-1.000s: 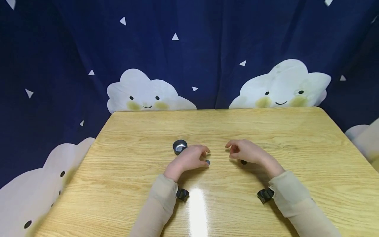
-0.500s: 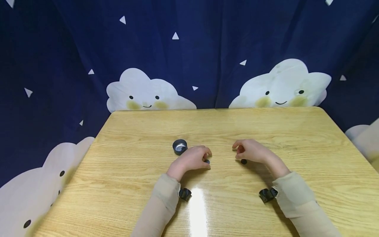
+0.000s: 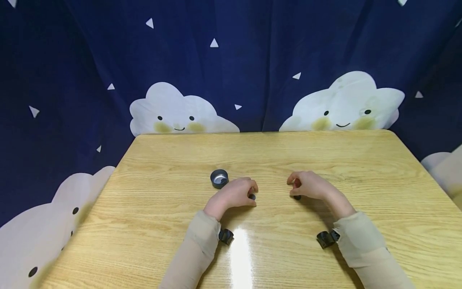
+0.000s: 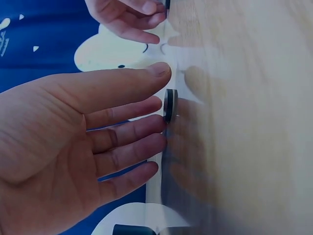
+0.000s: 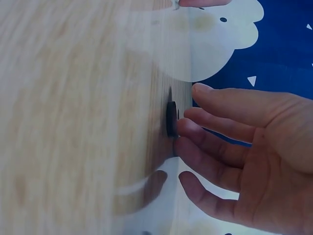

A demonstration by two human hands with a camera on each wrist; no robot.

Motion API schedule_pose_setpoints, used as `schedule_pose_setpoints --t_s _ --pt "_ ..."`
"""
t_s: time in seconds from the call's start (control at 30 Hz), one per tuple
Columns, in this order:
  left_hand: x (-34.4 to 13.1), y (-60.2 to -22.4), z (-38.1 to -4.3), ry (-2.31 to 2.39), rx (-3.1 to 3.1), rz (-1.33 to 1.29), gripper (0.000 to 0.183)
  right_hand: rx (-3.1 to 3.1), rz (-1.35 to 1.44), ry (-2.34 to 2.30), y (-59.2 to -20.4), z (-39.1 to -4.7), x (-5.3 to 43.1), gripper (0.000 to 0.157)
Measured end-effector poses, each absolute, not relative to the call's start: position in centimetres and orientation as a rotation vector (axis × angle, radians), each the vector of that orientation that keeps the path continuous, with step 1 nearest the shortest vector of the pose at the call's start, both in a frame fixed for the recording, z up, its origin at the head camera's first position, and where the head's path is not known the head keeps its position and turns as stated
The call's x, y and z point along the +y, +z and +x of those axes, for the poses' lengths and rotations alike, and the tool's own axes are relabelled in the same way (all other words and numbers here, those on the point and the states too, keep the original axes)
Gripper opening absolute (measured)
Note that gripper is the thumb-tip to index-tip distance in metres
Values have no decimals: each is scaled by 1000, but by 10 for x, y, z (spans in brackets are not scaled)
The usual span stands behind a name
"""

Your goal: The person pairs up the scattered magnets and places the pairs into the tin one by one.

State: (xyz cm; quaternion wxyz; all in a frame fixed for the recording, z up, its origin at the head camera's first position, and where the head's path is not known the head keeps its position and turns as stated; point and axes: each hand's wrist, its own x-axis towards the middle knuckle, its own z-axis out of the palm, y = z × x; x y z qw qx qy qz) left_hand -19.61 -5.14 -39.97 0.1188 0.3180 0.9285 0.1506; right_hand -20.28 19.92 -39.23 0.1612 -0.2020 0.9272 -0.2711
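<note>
My left hand [image 3: 234, 195] is low over the table, thumb and fingers spread around a small dark disc [image 3: 252, 197]. In the left wrist view this disc [image 4: 169, 105] lies flat on the wood, just past the fingertips, between thumb and fingers. To the right, my right hand [image 3: 308, 185] hovers over a second small black disc [image 3: 297, 197], partly covered by the thumb in the head view. The right wrist view shows the black disc [image 5: 171, 119] at the tips of the loosely bent fingers, with the thumb apart from it. Neither hand grips anything.
A small round dark tin [image 3: 219, 179] with a shiny inside stands just behind my left hand, a dark piece in it. The wooden table [image 3: 173, 241] ends at a blue curtain [image 3: 231, 64] with clouds. Each wrist wears a black camera mount.
My right hand has moved to the right, so its fingers now come over the black disc. My left hand has shifted slightly right, around its disc. The tin has stayed put.
</note>
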Motion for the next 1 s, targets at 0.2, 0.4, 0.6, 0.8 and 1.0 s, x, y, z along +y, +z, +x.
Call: schedule_pose_setpoints --t_s 0.2,0.4,0.6,0.8,1.0 --pt "-53 -400 -195 455 2700 920 26 2635 -568 -772 -393 -201 202 24" --pt "-53 -401 -195 475 2698 914 22 2639 -550 -739 -393 -200 204 18" --pt "-54 -401 -195 481 2697 918 20 2642 -554 -716 -393 -200 204 18" --pt "-55 -402 -196 481 2701 917 18 2650 -544 -684 -393 -199 204 19" --pt "-55 -403 -196 464 2718 932 16 2672 -536 -655 -395 -197 202 18"
